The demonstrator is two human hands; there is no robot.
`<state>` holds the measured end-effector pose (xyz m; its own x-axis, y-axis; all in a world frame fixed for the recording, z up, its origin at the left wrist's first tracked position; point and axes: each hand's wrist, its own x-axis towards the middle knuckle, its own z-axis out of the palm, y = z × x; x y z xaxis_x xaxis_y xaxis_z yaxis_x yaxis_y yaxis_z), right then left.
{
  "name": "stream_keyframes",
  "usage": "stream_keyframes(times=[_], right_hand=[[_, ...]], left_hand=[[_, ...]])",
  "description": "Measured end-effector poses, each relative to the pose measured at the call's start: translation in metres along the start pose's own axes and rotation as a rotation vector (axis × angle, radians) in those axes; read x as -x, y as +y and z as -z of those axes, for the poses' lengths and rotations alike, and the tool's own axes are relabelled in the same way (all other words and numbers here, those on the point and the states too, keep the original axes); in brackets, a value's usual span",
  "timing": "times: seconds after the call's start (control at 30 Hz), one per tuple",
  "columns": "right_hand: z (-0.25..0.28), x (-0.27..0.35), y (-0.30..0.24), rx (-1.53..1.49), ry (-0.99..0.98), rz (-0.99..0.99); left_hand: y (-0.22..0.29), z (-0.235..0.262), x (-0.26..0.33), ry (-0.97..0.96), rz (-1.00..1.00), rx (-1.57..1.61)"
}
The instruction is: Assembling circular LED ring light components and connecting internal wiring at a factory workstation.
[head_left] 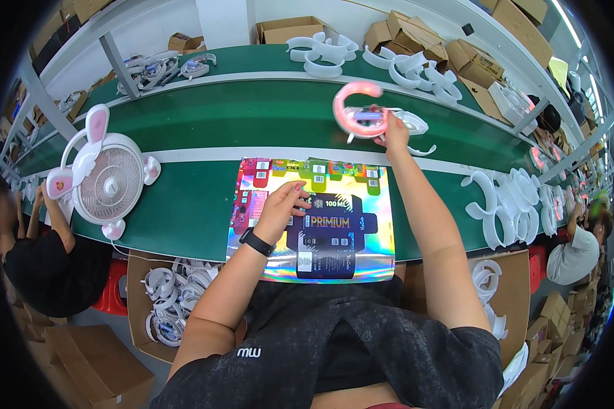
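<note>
My right hand (pixel 394 136) reaches far over the bench and grips a C-shaped plastic housing (pixel 343 112), which glows pink and has electronic parts showing in its middle. Just behind my right fingers lies another white curved housing (pixel 413 123) on the green belt. My left hand (pixel 283 208), with a dark band on its wrist, hovers over or rests on a shiny printed sheet (pixel 382 238); which of the two I cannot tell. Its fingers are loosely bent and apart, with nothing visible in them. The sheet lies near me, showing flat box patterns in several colours.
A white rabbit-eared fan (pixel 109 180) stands at left. White curved shells (pixel 508 208) stand at right, with more (pixel 324 54) on the far shelf. Cartons of parts (pixel 140 320) flank my lap. A person (pixel 51 266) sits at left, another (pixel 574 252) at far right.
</note>
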<state>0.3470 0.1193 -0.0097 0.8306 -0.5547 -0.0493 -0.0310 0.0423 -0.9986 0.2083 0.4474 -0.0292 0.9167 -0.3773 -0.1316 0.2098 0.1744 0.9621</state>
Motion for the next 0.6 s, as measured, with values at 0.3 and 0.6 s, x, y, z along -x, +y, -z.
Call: stream_keyframes(times=[0.3, 0.6], right_hand=[[0.055, -0.011, 0.023, -0.401, 0.477, -0.096], [0.091, -0.014, 0.022, -0.190, 0.278, -0.221]], left_hand=[[-0.002, -0.001, 0.000, -0.006, 0.014, -0.031], [0.001, 0.004, 0.003, 0.000, 0.003, -0.090]])
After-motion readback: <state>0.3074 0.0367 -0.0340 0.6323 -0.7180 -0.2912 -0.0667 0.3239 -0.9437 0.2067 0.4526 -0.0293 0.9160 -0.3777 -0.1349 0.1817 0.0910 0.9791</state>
